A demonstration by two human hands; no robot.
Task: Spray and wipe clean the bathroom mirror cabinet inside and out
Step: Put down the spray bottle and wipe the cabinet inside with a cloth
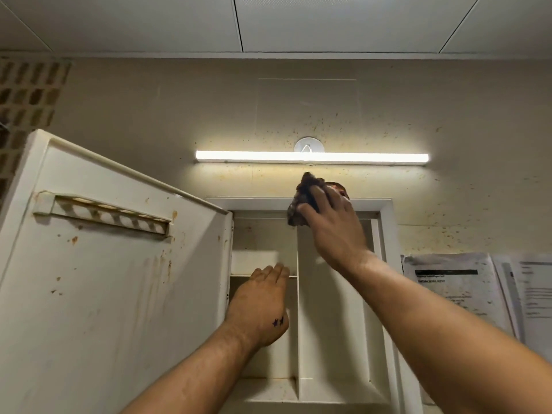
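Step in hand: wiping the top front rail of the mirror cabinet [385,234]; I judged the inside only part done, as brown marks showed on the upper back wall and along the bottom edge.
Cloth: a dark bunched cloth [301,198] sat pressed on the cabinet's top rail, near the middle, just below the lit light bar [312,157].
Right hand: the right hand [331,225] had its grip closed round the cloth, fingers spread over it.
Left hand: the left hand [260,303] held nothing; its grip lay flat and loose, fingertips resting on the front edge of the shelf [251,261] in the left compartment.
Cabinet: mounted on the wall, its door [104,279] swung wide to the left, inner face rust-spotted and streaked.
Spray bottle: not in view.
Beside it: papers [454,291] hung on the wall past the cabinet's right edge.
Next move: probably a firm sweep along the rail toward its right corner; then down into the compartments; the door's stains would likely need spray first.
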